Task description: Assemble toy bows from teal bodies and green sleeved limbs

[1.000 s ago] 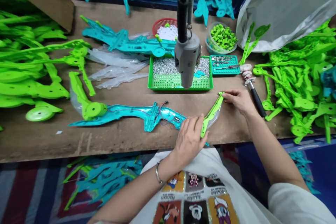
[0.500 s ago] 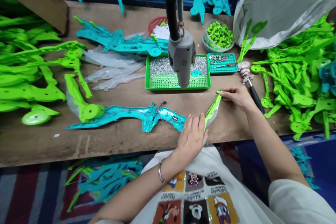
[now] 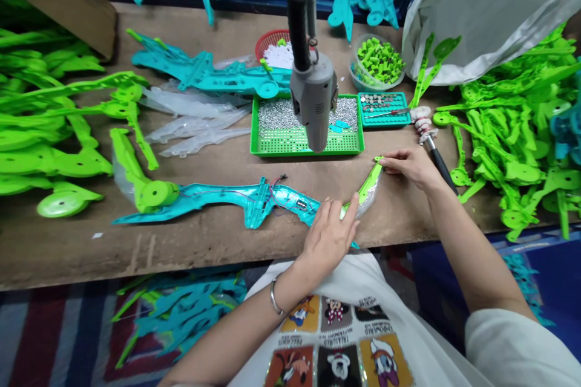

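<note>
A long blue plastic bow-shaped half shell (image 3: 218,195) lies along the bench with thin wires and a small dark part in it. My left hand (image 3: 327,233) rests flat over its right end, fingers outstretched and slightly spread, covering the joint there. From under those fingers a green limb piece (image 3: 370,184) with a clear plastic edge slants up to the right. Its tip is pinched between the thumb and fingers of my right hand (image 3: 406,168). At the shell's left end sits another green limb piece (image 3: 157,195) with a round hub.
A grey electric screwdriver (image 3: 316,103) hangs over a green tray (image 3: 307,150) of small screws. Nearby are a teal tray (image 3: 385,122), a tub of green bits (image 3: 380,60) and a black-handled hammer-like tool (image 3: 441,164). Green parts pile up left (image 3: 49,157) and right (image 3: 512,151).
My left hand's fingers have lifted and spread a little, so more of the green limb piece shows between them. My right hand keeps its pinch on the tip, nearly still.
</note>
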A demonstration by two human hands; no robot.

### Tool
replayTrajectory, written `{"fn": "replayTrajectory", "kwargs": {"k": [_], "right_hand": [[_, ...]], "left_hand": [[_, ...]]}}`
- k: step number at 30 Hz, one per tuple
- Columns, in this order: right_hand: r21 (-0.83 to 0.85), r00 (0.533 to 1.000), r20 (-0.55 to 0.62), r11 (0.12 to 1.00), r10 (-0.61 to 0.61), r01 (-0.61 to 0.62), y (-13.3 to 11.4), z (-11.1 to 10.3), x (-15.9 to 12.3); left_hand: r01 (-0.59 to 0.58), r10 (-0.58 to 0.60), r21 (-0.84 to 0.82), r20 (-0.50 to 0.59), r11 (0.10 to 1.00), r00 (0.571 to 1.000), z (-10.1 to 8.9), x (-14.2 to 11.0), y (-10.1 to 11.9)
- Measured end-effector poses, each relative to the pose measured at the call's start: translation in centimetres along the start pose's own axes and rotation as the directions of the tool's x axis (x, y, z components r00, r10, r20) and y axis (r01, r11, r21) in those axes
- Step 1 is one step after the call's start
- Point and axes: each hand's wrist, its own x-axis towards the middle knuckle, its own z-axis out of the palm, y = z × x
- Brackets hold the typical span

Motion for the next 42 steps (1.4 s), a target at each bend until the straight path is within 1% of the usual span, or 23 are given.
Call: {"fn": "replayTrajectory", "kwargs": {"k": [4,9,14,17,20,24,29,31,37,40,42], "right_hand": [[0.018,0.999,0.023,0.999,0.036,-0.037,0.0,-0.2,0.4],[-0.029,1.000,-0.013,0.999,0.027,-0.027,0.3,-0.3,0.8],[0.030,0.997,0.036,0.997,0.072,-0.073,-0.1,-0.4,0.8],[0.018,0.996,0.020,0.996,0.083,-0.083,-0.3,-0.3,0.8],[-0.007,0.998,-0.006,0.998,0.060,-0.060,-0.4,-0.2,0.9],[-0.035,0.998,0.002,0.998,0.060,-0.060,-0.5,0.0,1.0],[-0.160,0.998,-0.020,0.985,0.055,-0.057,-0.5,0.1,1.4],[-0.223,0.999,-0.022,0.974,0.043,-0.047,-0.5,0.1,1.5],[-0.349,0.999,-0.044,0.937,-0.027,0.010,-0.2,0.1,1.4],[-0.350,0.994,-0.086,0.936,-0.070,0.036,0.1,0.4,1.1],[-0.269,0.989,-0.118,0.961,-0.090,0.056,0.3,0.9,0.7]], "left_hand": [[-0.009,0.009,0.023,0.008,1.000,1.000,-0.1,0.0,0.0],[-0.022,0.022,0.018,-0.010,1.000,1.000,-0.1,0.0,-0.2],[-0.007,0.007,0.005,0.016,1.000,1.000,-0.5,0.3,-0.2],[0.002,-0.003,0.025,0.028,1.000,1.000,-0.6,0.3,-0.1],[0.005,-0.007,0.063,0.041,0.998,0.999,-0.6,0.3,0.0],[0.010,-0.014,0.081,0.049,0.997,0.999,-0.4,0.2,0.1],[-0.026,0.024,0.091,0.025,0.996,0.999,-0.2,0.3,-0.1],[-0.038,0.034,0.080,0.043,0.996,0.998,-0.2,0.4,-0.2],[-0.004,-0.005,0.070,0.122,0.998,0.993,-0.2,0.6,-0.1],[-0.005,-0.003,0.057,0.133,0.998,0.991,-0.4,0.6,-0.1],[0.007,-0.014,0.046,0.139,0.999,0.990,-0.4,0.6,0.0]]}}
